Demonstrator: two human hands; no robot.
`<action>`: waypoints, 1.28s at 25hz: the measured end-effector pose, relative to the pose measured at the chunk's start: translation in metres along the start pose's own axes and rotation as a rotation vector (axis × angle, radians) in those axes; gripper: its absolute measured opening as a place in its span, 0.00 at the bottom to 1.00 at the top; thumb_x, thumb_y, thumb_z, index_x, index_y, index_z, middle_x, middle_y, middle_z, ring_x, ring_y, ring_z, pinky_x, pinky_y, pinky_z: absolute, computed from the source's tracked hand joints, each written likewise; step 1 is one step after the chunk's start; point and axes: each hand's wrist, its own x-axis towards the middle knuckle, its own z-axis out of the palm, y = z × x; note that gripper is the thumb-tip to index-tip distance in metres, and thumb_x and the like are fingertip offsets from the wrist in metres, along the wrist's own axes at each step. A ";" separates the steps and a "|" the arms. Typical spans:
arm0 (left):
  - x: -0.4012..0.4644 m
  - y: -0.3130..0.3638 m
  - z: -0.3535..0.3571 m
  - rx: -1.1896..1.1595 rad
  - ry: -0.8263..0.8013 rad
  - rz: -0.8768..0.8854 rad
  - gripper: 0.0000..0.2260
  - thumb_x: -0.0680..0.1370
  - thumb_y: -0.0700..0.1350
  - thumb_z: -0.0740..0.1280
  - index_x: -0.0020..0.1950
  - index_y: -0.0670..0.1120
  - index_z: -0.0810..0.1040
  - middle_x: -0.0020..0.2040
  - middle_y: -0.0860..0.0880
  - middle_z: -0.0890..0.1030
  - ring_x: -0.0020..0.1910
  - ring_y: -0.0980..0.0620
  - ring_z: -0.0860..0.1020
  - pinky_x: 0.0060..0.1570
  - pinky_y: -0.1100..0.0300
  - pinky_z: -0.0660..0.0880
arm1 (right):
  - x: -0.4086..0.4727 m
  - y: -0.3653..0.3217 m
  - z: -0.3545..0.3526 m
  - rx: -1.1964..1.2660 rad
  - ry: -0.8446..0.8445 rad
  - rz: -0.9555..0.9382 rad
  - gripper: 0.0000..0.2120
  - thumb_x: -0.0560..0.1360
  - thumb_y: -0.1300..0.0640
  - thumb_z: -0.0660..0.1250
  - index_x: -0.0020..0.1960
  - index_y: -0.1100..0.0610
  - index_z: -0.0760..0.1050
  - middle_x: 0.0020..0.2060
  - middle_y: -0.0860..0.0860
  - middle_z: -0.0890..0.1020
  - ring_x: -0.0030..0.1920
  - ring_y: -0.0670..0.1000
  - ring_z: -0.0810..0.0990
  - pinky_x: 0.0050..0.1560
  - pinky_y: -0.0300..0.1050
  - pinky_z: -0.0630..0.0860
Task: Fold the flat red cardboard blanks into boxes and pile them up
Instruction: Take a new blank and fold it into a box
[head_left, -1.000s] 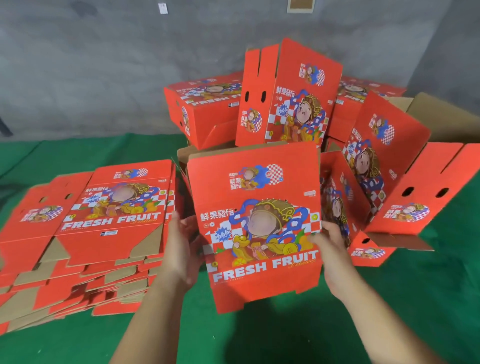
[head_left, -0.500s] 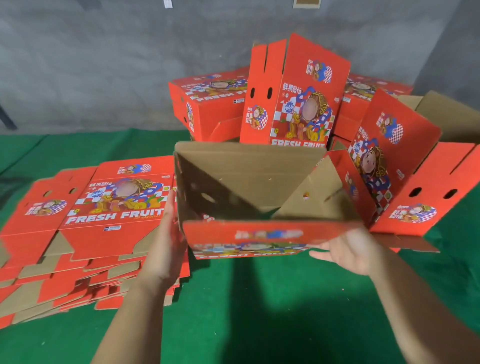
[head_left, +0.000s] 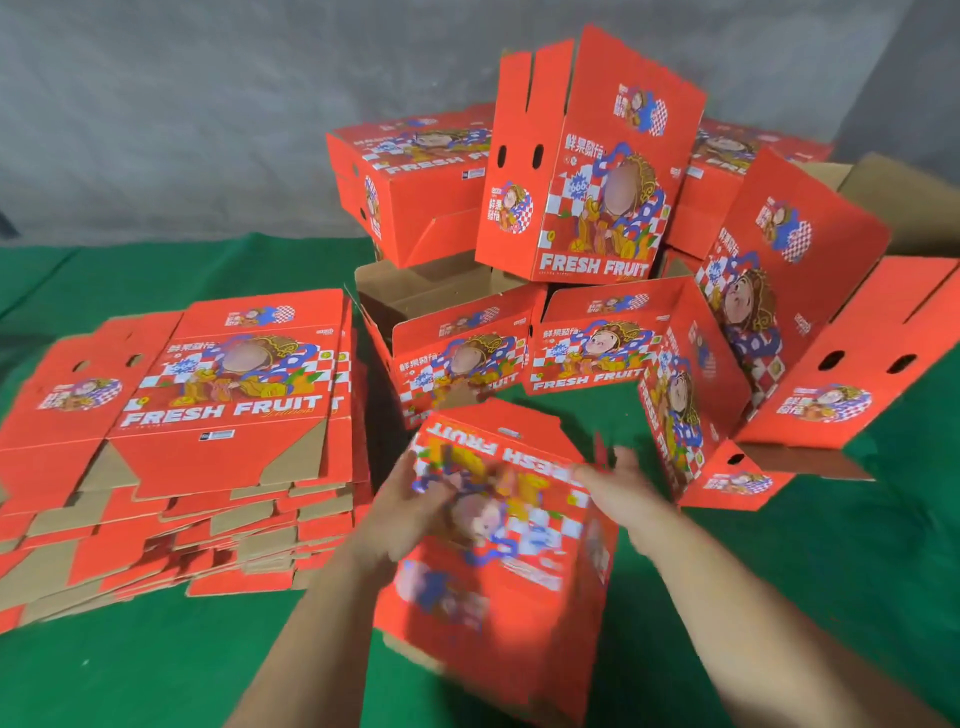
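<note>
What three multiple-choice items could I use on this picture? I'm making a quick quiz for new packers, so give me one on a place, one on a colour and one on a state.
1. Where does the stack of flat blanks lie?
A. To the left of the hands
B. Behind the folded boxes
C. On top of the folded boxes

2. What colour is the floor covering?
A. Blue
B. Green
C. Yellow

3. How does the print stand on the box in the hands?
A. Upright
B. Upside down
C. Hidden

Answers:
1 A: the stack rests left of the left hand, while the pile of folded boxes stands farther back.
2 B: the covering is green all round the boxes.
3 B: FRESH FRUIT reads inverted between the left hand and the right hand.
</note>
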 end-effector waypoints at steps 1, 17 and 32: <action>-0.002 -0.008 0.003 0.023 0.018 -0.025 0.17 0.80 0.45 0.74 0.66 0.54 0.75 0.54 0.60 0.87 0.59 0.58 0.83 0.46 0.69 0.79 | 0.002 0.018 0.004 0.036 -0.029 0.120 0.29 0.79 0.46 0.72 0.74 0.56 0.66 0.69 0.57 0.78 0.50 0.50 0.75 0.55 0.45 0.70; -0.002 -0.058 -0.025 0.495 0.312 -0.283 0.34 0.69 0.71 0.65 0.69 0.52 0.76 0.63 0.43 0.78 0.63 0.38 0.78 0.66 0.40 0.75 | 0.009 0.073 0.048 0.371 -0.010 0.263 0.32 0.71 0.34 0.75 0.68 0.49 0.71 0.62 0.55 0.83 0.57 0.56 0.84 0.62 0.53 0.77; -0.004 -0.025 0.004 -0.023 0.142 -0.062 0.25 0.77 0.61 0.73 0.68 0.53 0.71 0.57 0.51 0.85 0.49 0.55 0.86 0.40 0.65 0.78 | -0.013 0.085 -0.029 0.408 -0.056 -0.318 0.19 0.78 0.56 0.73 0.67 0.43 0.77 0.59 0.45 0.86 0.61 0.49 0.84 0.63 0.56 0.79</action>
